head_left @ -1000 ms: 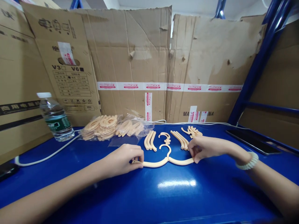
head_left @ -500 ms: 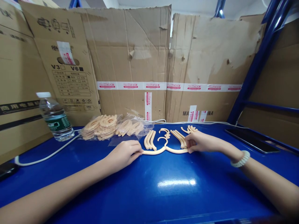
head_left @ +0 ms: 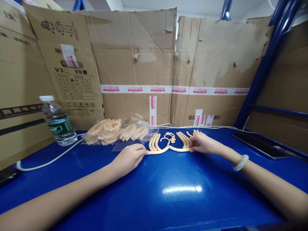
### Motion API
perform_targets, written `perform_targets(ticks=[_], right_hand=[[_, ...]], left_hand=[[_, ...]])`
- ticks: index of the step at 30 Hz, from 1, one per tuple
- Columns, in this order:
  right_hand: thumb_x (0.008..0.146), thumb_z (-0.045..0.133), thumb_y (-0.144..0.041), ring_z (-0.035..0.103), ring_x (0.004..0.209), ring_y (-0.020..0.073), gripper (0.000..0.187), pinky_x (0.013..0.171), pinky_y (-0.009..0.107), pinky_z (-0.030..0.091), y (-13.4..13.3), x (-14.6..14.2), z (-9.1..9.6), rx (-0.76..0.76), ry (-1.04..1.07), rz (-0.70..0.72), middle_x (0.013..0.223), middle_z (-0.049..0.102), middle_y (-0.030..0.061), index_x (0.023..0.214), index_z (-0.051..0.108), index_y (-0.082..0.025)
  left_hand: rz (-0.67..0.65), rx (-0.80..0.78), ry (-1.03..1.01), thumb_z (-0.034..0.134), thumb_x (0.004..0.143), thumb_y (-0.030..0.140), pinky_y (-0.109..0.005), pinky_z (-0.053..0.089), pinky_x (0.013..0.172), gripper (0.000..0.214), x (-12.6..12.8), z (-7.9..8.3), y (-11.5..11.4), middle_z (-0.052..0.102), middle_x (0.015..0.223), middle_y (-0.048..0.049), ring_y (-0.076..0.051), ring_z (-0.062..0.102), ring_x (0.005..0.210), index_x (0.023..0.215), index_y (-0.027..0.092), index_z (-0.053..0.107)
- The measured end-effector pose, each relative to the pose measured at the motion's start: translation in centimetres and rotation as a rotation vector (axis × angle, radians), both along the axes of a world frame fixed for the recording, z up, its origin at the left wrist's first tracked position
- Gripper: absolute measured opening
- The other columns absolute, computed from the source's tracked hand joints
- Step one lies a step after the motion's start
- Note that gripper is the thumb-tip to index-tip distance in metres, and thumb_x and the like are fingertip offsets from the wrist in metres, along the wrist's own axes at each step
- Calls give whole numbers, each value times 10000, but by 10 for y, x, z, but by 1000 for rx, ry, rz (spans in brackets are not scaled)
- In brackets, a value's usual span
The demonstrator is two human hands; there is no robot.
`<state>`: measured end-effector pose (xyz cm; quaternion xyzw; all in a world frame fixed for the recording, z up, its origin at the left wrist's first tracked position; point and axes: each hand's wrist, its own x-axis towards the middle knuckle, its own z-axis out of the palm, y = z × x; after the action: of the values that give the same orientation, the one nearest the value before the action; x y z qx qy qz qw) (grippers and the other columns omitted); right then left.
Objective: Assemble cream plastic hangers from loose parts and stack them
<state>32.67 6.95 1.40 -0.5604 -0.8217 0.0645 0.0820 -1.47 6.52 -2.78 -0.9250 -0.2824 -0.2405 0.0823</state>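
A beige clothes hanger [head_left: 158, 151] with a curved hook lies low over the blue table, its two arms spread sideways. My left hand [head_left: 132, 158] pinches the tip of its left arm, and my right hand [head_left: 201, 144] pinches the right tip. Just behind the left arm are several loose curved hanger arms [head_left: 154, 142]. More loose arms [head_left: 183, 140] lie in a row beside my right hand. Between these groups sit loose hooks [head_left: 171, 137]. Further small pieces [head_left: 193, 132] are partly hidden behind my right hand.
Plastic bags of beige parts [head_left: 109, 130] lie at the back left, near a water bottle [head_left: 59, 123]. A black phone-like device [head_left: 260, 146] rests on the right. Cardboard sheets [head_left: 134, 64] wall off the back of the blue table [head_left: 154, 199]; a white cable [head_left: 48, 166] runs along it.
Both hands have shifted the hanger slightly away from me and a little left, closer to the loose arms behind it. Both grips stay on its ends.
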Motion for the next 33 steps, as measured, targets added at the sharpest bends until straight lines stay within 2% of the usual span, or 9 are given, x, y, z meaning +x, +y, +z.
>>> perform_targets(ticks=[7, 13, 18, 29, 33], right_hand=[[732, 706, -195, 612, 675, 167, 71, 562, 228, 392, -4, -1, 2, 5, -12, 22, 710, 668, 21, 708, 648, -163], [738, 700, -237, 585, 564, 145, 109, 510, 231, 379, -13, -1, 8, -83, 9, 29, 675, 647, 9, 705, 627, -163], [743, 709, -257, 593, 639, 166, 123, 551, 240, 389, -17, -3, 13, -42, -43, 52, 689, 651, 25, 715, 639, -160], [747, 697, -238, 606, 683, 171, 63, 564, 235, 381, -18, -1, 11, -44, -90, 75, 744, 673, 26, 747, 675, -179], [732, 690, -234, 614, 697, 183, 34, 575, 249, 372, -17, 2, 13, -28, -139, 37, 729, 680, 11, 741, 690, -202]], left_hand=[[17, 17, -8, 428, 931, 135, -371, 545, 804, 248, 1, -2, -4, 676, 949, -97, -225, 642, 880, 984, 142, 670], [-27, 57, -25, 392, 880, 85, -335, 543, 740, 263, 3, 0, -10, 670, 887, -87, -205, 640, 808, 911, 142, 647], [-37, 41, -41, 400, 885, 89, -336, 533, 737, 246, 4, 0, -12, 669, 887, -84, -209, 637, 810, 912, 145, 638], [-9, 5, -77, 431, 905, 121, -327, 501, 756, 195, 6, 1, -13, 656, 904, -70, -198, 614, 825, 931, 163, 620], [-4, 10, -74, 431, 902, 126, -327, 500, 737, 190, 6, 1, -13, 657, 879, -67, -197, 614, 798, 910, 162, 618]])
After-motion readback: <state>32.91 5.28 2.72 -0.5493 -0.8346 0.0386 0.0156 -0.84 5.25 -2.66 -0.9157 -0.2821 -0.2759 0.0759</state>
